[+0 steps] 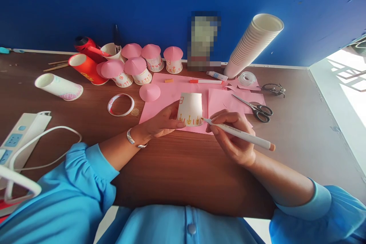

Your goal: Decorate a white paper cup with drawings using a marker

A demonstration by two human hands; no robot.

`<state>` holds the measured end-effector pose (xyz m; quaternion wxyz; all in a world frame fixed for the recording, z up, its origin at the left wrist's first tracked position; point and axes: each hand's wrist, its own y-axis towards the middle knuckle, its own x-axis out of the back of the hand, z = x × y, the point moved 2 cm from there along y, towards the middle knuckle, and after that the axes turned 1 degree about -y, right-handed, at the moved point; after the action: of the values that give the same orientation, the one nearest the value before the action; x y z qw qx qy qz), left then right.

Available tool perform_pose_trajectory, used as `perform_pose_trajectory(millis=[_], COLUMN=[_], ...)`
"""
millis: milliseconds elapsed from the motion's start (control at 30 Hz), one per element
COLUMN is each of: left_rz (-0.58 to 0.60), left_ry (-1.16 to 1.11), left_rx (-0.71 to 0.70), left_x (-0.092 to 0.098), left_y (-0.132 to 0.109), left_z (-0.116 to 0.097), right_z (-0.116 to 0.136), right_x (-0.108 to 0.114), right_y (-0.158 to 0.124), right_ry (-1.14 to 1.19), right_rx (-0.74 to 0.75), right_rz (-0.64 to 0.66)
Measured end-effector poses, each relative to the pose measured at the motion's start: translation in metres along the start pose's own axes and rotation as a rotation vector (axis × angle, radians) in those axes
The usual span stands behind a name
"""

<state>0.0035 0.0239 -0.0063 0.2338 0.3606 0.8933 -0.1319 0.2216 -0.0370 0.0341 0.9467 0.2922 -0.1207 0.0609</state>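
Note:
My left hand [165, 120] grips a white paper cup [191, 105] turned upside down, with its thumb near the lower edge. Orange and brown plant shapes run along the cup's lower band, and a red outline marks its upper left. Between the fingers of my right hand [235, 135] is a white marker pen [243, 136] with an orange-brown end. Its tip meets or nearly meets the cup's lower right side. Beneath both hands lies pink paper [168, 112]. A loose pink paper cone [150, 92] rests to the left of the cup.
Several decorated cups with pink cone tops [173, 59] stand by the blue wall. A tall stack of paper cups [251, 45] leans at the back right. Black-handled scissors [261, 112], a red marker [206, 81], a tape roll [120, 105] and a power strip [21, 133] lie around.

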Motion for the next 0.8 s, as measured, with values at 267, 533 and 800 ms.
perform_pose_trajectory(millis=[267, 533, 800], left_rz=[0.010, 0.042, 0.056], left_ry=[0.109, 0.169, 0.181], left_rx=[0.028, 0.030, -0.001], left_x=[-0.0052, -0.0027, -0.0063], left_y=[-0.0028, -0.0036, -0.0020], left_z=[-0.0065, -0.0055, -0.0089], right_z=[0.0014, 0.0029, 0.0026], right_x=[-0.0018, -0.0031, -0.0027], right_y=[0.0007, 0.0037, 0.0036], right_ry=[-0.009, -0.041, -0.038], right_rx=[0.018, 0.036, 0.032], right_rz=[0.031, 0.040, 0.044])
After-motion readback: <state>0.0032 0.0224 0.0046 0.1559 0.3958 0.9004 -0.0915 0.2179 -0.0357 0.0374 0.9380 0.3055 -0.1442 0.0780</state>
